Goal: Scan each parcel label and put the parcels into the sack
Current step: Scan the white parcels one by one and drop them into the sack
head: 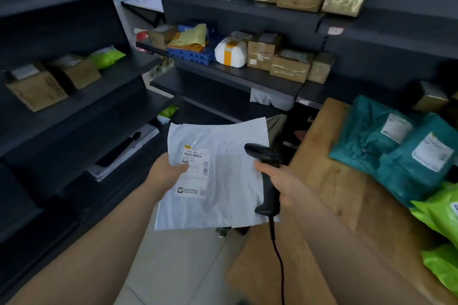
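Observation:
My left hand (166,173) grips the left edge of a flat white poly-mailer parcel (223,195), thumb lying on its printed label (194,171). The parcel is held in the air above the floor, label facing up. My right hand (280,182) grips a black corded barcode scanner (266,176) by its handle, the scanner head over the parcel's right half and pointing left towards the label. No sack shows in this view.
A wooden table (329,181) stands at the right with teal parcels (396,156) and green parcels (441,218) on it. Dark shelves (223,74) with cardboard boxes and bags line the back and left. The scanner cable (278,260) hangs down over pale floor tiles.

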